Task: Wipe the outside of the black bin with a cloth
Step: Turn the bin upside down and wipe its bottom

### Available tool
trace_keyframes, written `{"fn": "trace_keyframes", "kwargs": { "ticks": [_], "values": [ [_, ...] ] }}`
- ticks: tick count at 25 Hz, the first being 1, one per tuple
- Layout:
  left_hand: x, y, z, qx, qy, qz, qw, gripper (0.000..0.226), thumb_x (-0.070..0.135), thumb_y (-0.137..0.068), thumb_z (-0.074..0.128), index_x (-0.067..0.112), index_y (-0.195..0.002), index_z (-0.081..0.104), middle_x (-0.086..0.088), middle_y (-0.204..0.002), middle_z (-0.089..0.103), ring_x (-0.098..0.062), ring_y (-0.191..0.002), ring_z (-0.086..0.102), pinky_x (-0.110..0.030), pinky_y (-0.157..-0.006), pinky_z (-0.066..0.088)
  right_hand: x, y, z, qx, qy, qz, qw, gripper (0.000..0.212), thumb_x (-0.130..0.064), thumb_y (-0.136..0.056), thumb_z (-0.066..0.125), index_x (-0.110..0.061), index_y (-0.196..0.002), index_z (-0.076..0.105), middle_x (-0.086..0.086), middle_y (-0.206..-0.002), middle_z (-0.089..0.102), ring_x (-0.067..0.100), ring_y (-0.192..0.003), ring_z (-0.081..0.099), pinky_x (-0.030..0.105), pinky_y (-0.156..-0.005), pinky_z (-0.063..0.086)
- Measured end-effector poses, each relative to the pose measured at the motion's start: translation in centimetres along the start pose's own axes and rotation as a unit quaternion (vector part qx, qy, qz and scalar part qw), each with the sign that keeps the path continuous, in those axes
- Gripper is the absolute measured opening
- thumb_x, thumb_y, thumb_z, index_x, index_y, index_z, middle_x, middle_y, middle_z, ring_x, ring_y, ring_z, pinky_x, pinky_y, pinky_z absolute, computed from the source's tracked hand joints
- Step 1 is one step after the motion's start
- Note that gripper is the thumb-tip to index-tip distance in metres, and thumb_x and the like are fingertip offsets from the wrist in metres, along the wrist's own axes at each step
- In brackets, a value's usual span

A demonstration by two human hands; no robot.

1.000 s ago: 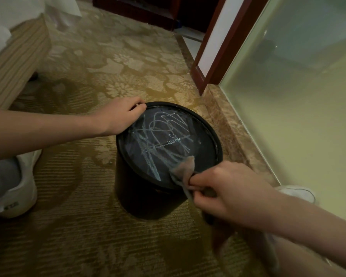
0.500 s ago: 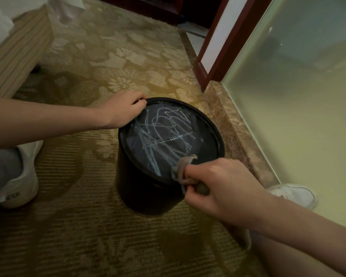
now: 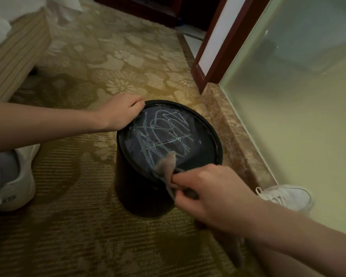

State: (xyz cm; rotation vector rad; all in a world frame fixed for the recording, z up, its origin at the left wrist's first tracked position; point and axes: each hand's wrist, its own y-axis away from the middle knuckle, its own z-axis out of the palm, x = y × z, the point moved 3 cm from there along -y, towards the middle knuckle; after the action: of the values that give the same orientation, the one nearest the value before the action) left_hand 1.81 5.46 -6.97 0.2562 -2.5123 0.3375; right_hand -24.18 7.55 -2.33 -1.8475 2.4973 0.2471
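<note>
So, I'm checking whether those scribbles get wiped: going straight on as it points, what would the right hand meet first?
Likely the scribbled top of the black bin: the right hand, pinching the grey cloth at the near rim, points leftward across it. The left hand on the far rim lies beyond.

The bin (image 3: 140, 192) stands on the carpet (image 3: 78, 226), just left of the sill (image 3: 234, 136) that runs under the glass panel (image 3: 298, 96) on the right. The left hand (image 3: 120, 112) holds the bin's far-left rim. The right hand (image 3: 212, 194) is at the near-right rim, pinching the cloth (image 3: 165, 166), which lies over that rim. The left shoe (image 3: 14, 182) is well left of the bin, and the right shoe (image 3: 286, 196) is to its right, by the sill. The bed (image 3: 14, 56) stands far left, behind.
</note>
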Motion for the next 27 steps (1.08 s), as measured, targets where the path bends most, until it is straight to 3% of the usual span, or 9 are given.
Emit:
{"fn": "trace_keyframes", "kwargs": {
  "ticks": [3,7,11,14,17,19,21,25,27],
  "values": [
    [0.3,-0.1,0.1,-0.001,-0.002,0.001,1.0,0.033,0.025,-0.103,0.033,0.006,-0.092,0.058,-0.009,-0.09,0.059,-0.028,-0.085,0.054,-0.039,-0.074,0.04,3.2,-0.8,-1.2,0.046,0.108,0.052,0.992,0.028,-0.05,-0.083,0.033,-0.03,-0.084,0.051,-0.003,-0.071,0.062,0.026,-0.074,0.064,0.031,-0.059,0.046],
    [0.2,-0.1,0.0,0.004,-0.014,-0.002,1.0,0.032,0.027,-0.103,0.034,0.009,-0.095,0.059,-0.009,-0.094,0.061,-0.028,-0.088,0.055,-0.042,-0.08,0.045,8.6,-1.4,-2.3,0.042,0.153,0.163,0.974,0.03,-0.048,-0.088,0.04,-0.027,-0.08,0.061,-0.008,-0.063,0.056,0.018,-0.063,0.061,0.028,-0.054,0.044],
    [-0.2,-0.2,0.1,0.004,-0.008,-0.005,1.0,0.032,0.028,-0.102,0.035,0.008,-0.095,0.06,-0.01,-0.094,0.062,-0.027,-0.087,0.056,-0.045,-0.08,0.045,3.4,-0.9,-1.0,0.004,0.087,0.037,0.996,0.032,-0.045,-0.086,0.028,-0.03,-0.077,0.054,-0.01,-0.059,0.053,0.006,-0.053,0.054,0.024,-0.048,0.045],
    [-0.1,-0.2,0.1,0.001,-0.005,-0.008,1.0,0.033,0.027,-0.103,0.035,0.007,-0.098,0.06,-0.01,-0.095,0.062,-0.028,-0.09,0.056,-0.042,-0.08,0.045,1.8,-1.1,-1.3,-0.008,0.097,-0.016,0.995,0.032,-0.048,-0.085,0.025,-0.031,-0.085,0.052,-0.009,-0.068,0.056,0.011,-0.062,0.058,0.027,-0.051,0.043],
    [0.2,-0.1,0.1,-0.006,-0.01,-0.012,1.0,0.034,0.028,-0.103,0.033,0.008,-0.099,0.06,-0.01,-0.095,0.061,-0.027,-0.089,0.055,-0.041,-0.08,0.044,6.2,-2.5,-2.3,0.02,0.209,0.101,0.972,0.03,-0.046,-0.09,0.034,-0.031,-0.098,0.058,-0.003,-0.078,0.06,0.026,-0.079,0.066,0.028,-0.057,0.036],
    [0.2,-0.1,0.0,-0.005,-0.009,-0.013,1.0,0.034,0.029,-0.103,0.033,0.009,-0.098,0.06,-0.01,-0.095,0.062,-0.027,-0.088,0.055,-0.041,-0.079,0.044,8.6,-3.1,-2.7,0.026,0.24,0.17,0.956,0.029,-0.043,-0.091,0.037,-0.028,-0.093,0.062,-0.002,-0.074,0.056,0.027,-0.078,0.066,0.029,-0.055,0.038],
    [0.0,-0.1,0.0,-0.004,-0.002,-0.014,1.0,0.034,0.028,-0.103,0.034,0.006,-0.099,0.06,-0.011,-0.095,0.062,-0.028,-0.088,0.056,-0.042,-0.079,0.044,7.7,-3.2,-2.2,0.018,0.206,0.136,0.969,0.028,-0.042,-0.089,0.036,-0.026,-0.083,0.058,-0.006,-0.068,0.054,0.021,-0.069,0.064,0.028,-0.053,0.042],
    [0.0,-0.1,0.2,-0.006,0.004,-0.019,1.0,0.034,0.028,-0.103,0.033,0.006,-0.1,0.06,-0.01,-0.095,0.062,-0.027,-0.089,0.056,-0.037,-0.075,0.041,2.7,-1.7,-1.3,-0.031,0.083,-0.061,0.994,0.027,-0.045,-0.085,0.031,-0.032,-0.082,0.054,-0.009,-0.062,0.054,0.007,-0.056,0.054,0.023,-0.048,0.041],
    [0.1,-0.1,0.2,-0.011,0.005,-0.022,1.0,0.035,0.028,-0.104,0.032,0.007,-0.101,0.059,-0.009,-0.095,0.061,-0.026,-0.089,0.055,-0.035,-0.072,0.039,3.7,-2.4,-1.8,-0.004,0.12,-0.023,0.993,0.027,-0.047,-0.083,0.03,-0.036,-0.085,0.054,-0.01,-0.064,0.051,0.013,-0.061,0.059,0.027,-0.05,0.038]
  ]
}}
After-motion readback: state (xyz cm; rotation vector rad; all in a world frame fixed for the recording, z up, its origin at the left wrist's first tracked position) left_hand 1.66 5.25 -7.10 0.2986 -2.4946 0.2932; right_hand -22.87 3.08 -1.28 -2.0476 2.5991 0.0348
